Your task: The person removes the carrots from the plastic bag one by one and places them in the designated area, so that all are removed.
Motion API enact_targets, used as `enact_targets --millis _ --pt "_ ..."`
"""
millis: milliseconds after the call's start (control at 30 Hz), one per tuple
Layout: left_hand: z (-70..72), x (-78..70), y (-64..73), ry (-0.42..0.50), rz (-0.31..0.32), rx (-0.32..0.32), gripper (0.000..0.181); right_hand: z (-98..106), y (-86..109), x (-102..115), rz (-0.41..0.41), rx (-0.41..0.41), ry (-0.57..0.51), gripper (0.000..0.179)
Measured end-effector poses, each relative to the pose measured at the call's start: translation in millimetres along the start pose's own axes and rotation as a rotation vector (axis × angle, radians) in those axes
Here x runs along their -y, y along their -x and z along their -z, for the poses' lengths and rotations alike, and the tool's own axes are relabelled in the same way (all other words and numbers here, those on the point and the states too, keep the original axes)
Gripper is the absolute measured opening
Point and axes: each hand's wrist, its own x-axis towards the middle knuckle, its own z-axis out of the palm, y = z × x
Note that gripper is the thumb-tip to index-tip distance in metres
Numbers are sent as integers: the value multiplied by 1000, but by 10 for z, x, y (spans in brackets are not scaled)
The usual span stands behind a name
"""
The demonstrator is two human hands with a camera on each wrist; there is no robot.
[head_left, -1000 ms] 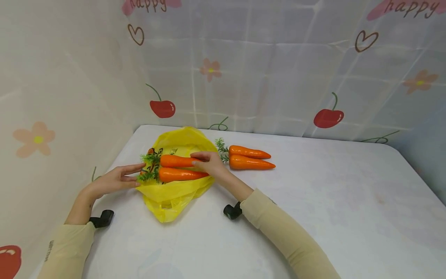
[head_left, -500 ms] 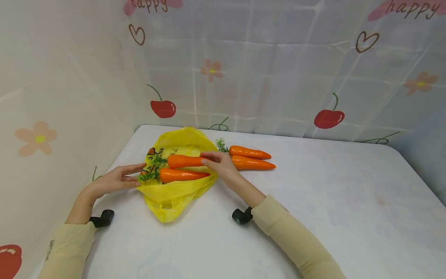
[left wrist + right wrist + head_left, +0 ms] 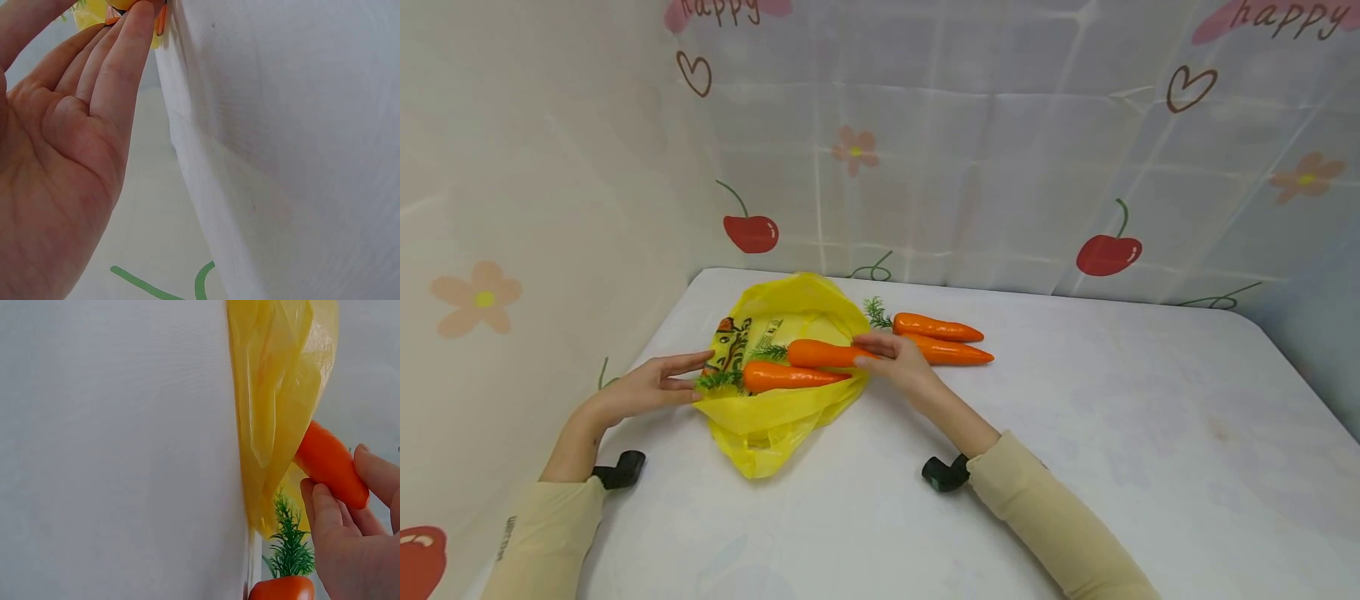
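My right hand (image 3: 904, 365) pinches the tapered end of an orange carrot (image 3: 822, 353) between thumb and fingers. The carrot's green top points left, over the mouth of a yellow plastic bag (image 3: 758, 427). A second carrot (image 3: 784, 377) lies in the bag mouth, closer to me. In the right wrist view, the held carrot (image 3: 331, 465) is partly hidden behind the yellow plastic. My left hand (image 3: 642, 386) touches the bag's left edge with fairly straight fingers, thumb apart from them. The left wrist view shows this hand (image 3: 69, 156) palm on, its fingertips against the bag.
Just right of the bag, two more carrots lie side by side on the white tablecloth: a far one (image 3: 936, 326) and a near one (image 3: 957, 352), partly behind my right hand. A printed curtain (image 3: 970, 150) hangs along the back edge of the table (image 3: 1112, 417).
My right hand has moved right, drawing the pinched carrot with it across the bag mouth. My left hand, the bag and the other carrots have stayed put.
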Motion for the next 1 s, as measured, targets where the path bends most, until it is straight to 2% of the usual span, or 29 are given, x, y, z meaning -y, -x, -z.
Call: enact_targets --millis 100,267,567,867,1000 --pt "3 -13 4 4 2 1 67 38 49 -9 -4 23 22 37" --pt "2 -31 13 4 -1 0 66 119 124 -42 -31 43 -13 37" --pt "-6 -43 24 3 15 0 67 315 255 -18 -77 26 -74 39" --pt "-18 -43 12 -9 17 -5 66 493 390 -45 -68 15 -215 41" --pt "-21 -26 -3 -17 19 -9 66 571 455 -53 -80 -1 -236 41"
